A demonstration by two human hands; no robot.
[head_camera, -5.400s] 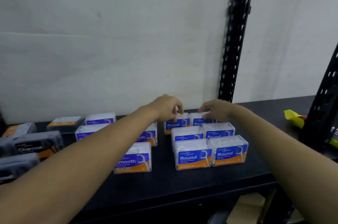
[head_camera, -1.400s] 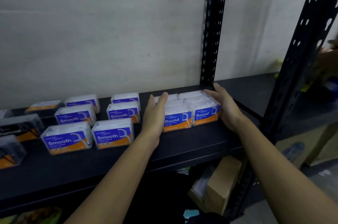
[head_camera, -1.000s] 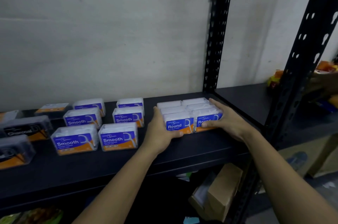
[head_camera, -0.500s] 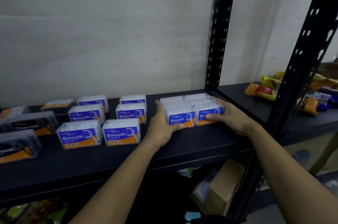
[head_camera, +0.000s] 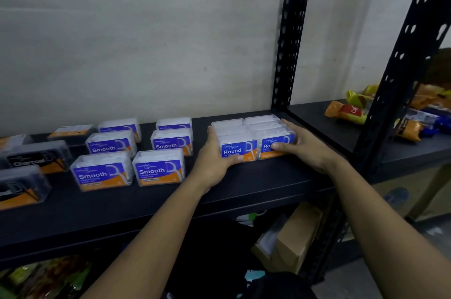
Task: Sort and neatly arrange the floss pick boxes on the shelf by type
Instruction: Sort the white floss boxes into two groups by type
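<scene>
Six Round boxes (head_camera: 238, 149) sit packed as one block between the two hands on the shelf (head_camera: 170, 203). The left hand (head_camera: 212, 154) lies against the block's left side, fingers running back and thumb hooked across the front box's lower edge. The right hand (head_camera: 305, 146) mirrors it on the right side, thumb laid over a "Round" label. Both clasp the block. Smooth boxes (head_camera: 158, 169) stand just outside the left hand, with Charcoal boxes (head_camera: 36, 158) farther out. Since 1.4 s ago the thumbs have come round to the front; over the last half second the clasp is unchanged.
</scene>
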